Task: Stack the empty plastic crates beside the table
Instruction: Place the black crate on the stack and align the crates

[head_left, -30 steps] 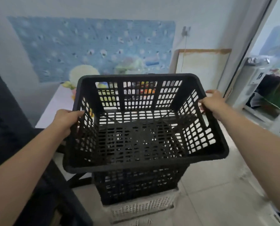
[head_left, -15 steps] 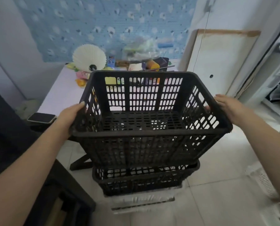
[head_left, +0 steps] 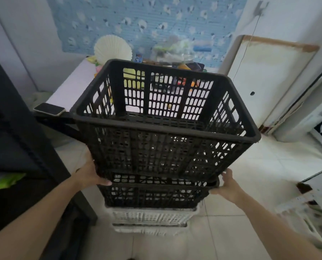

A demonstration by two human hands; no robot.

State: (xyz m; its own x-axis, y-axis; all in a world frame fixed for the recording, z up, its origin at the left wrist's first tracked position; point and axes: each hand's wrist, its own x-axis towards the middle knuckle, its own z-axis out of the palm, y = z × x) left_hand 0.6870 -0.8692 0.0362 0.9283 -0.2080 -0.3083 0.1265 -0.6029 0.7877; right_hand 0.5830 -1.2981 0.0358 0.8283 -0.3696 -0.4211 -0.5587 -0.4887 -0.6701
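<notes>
Left hand (head_left: 91, 175), right hand (head_left: 227, 186): arms extended, fingers curled, gripping.

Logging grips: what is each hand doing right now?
Left hand: gripping the top black crate at its lower left corner.
Right hand: open, pressed against the lower black crate, right end.

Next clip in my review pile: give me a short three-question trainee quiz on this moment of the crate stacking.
1. True or false: the top black crate holds items.
2. What colour are the crates at the bottom of the stack?
A black
B white
C blue
3. Fill in: the left hand and right hand are near the top crate's ____ corners.

Key:
1. false, it looks empty.
2. B.
3. lower; the left hand grips there, the right hand's contact is unclear, beside the second black crate.
</notes>
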